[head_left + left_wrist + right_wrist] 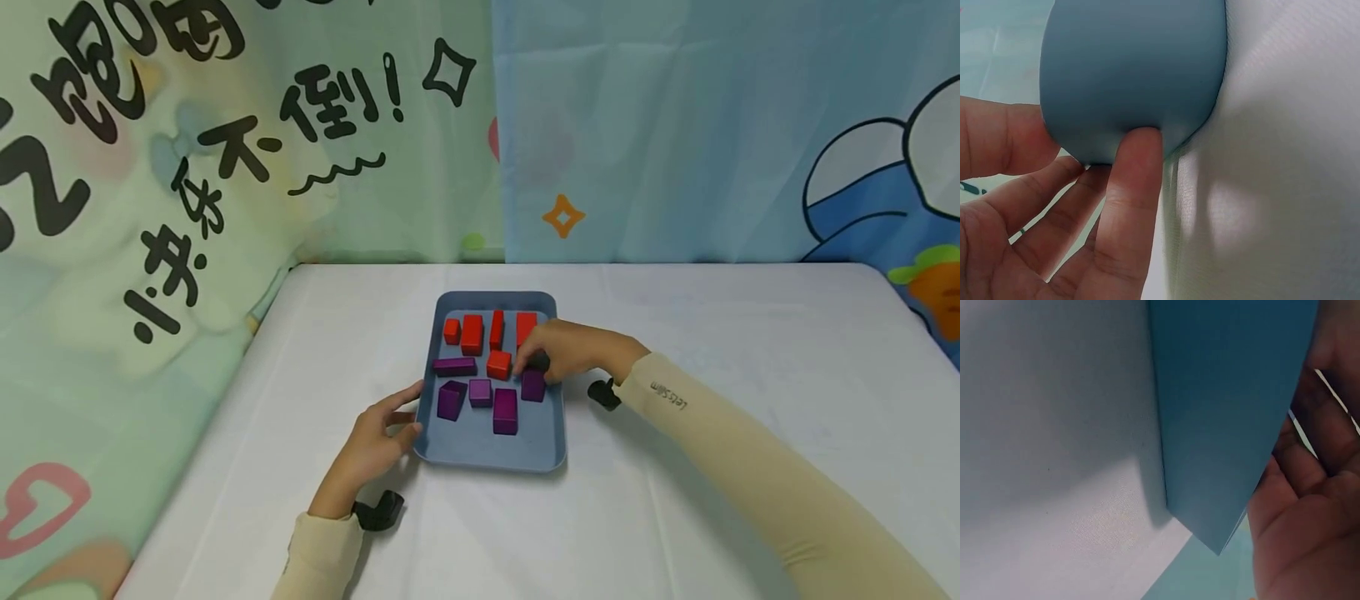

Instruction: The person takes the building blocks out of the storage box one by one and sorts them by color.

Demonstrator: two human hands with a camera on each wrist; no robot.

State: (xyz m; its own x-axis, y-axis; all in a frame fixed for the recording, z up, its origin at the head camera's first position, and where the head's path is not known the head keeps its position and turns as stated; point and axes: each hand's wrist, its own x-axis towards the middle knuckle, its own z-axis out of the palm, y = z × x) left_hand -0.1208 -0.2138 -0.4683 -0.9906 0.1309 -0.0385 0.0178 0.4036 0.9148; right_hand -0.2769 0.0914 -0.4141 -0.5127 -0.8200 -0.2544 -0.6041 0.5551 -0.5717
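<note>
Ten visible blocks (505,412) are held in a tray (480,452), touched at left by the left hand (377,437), fingers extended; at right, whether any is gripped by the right hand (572,347) cannot be told.

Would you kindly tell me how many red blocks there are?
5 red blocks show: four across the far part of the tray, the rightmost partly covered by the right hand, and one nearer, mid-tray. The hand may hide more.
</note>
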